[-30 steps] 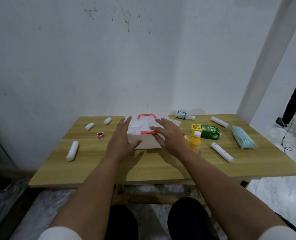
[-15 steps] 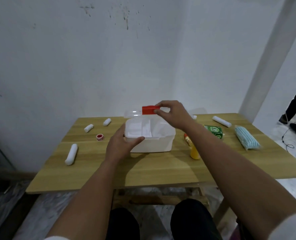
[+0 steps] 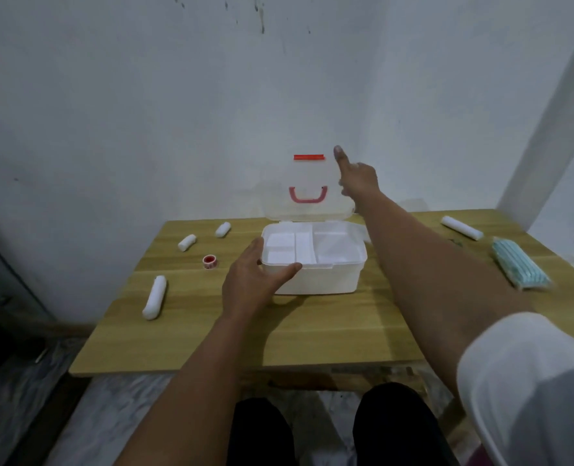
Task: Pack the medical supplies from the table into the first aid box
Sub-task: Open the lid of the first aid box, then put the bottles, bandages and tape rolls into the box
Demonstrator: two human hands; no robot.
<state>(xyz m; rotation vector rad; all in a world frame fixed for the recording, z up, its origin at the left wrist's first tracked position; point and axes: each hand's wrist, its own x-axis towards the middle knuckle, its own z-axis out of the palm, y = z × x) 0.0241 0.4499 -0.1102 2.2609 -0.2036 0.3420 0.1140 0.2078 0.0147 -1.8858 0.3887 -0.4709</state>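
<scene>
From the head camera, the right forearm crosses in front of the table's (image 3: 312,334) right half and hides whatever lies behind it just right of the first aid box (image 3: 315,279); only a sliver of something dark and greenish shows past the arm, too little to name. The clear lid (image 3: 307,210) stands open and upright at the back of the box, so pale against the white wall that its edges are hard to trace; its red latch (image 3: 309,157) at the top and red handle (image 3: 308,196) below mark it out. The right hand (image 3: 357,178) is raised at the lid's upper right corner, one finger pointing straight up, the others loosely folded, and whether it touches the lid cannot be told. The left hand (image 3: 253,280) is spread against the box's front left corner, thumb lying along the front rim, fingers up the left side. Inside the box, a white divided tray (image 3: 290,250) fills the left part. Left of the box lie a red tape roll (image 3: 208,261), two short bandage rolls (image 3: 187,242) (image 3: 223,229) farther back, and a long gauze roll (image 3: 155,297) nearer the front. Well right of the box lie another white roll (image 3: 462,228) and a pack of blue face masks (image 3: 518,269), blurred. At the far right edge a dark shape is cut off.
</scene>
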